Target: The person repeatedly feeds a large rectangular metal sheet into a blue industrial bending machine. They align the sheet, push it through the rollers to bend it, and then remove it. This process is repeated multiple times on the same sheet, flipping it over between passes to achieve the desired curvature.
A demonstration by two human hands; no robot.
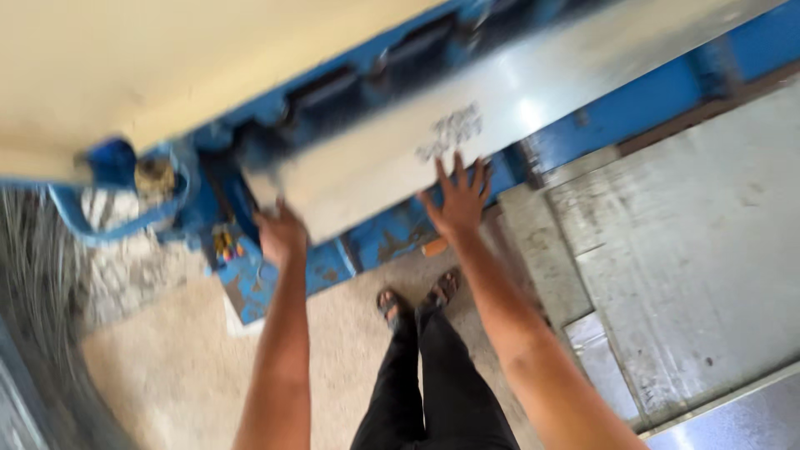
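Note:
A long shiny metal sheet [500, 108] with dark scribbled marks lies across a blue machine [392, 242], running from lower left to upper right. My left hand [282, 236] grips the sheet's near corner at its left end. Near the sheet's front edge my right hand [458, 198] presses flat on top, fingers spread. The picture is blurred by motion.
More grey metal sheets [692, 250] lie stacked on the floor at the right. A small control box with coloured buttons [227, 244] sits on the machine's left end. Coiled wire [37, 275] fills the left edge. My legs and sandalled feet [417, 300] stand on the concrete floor.

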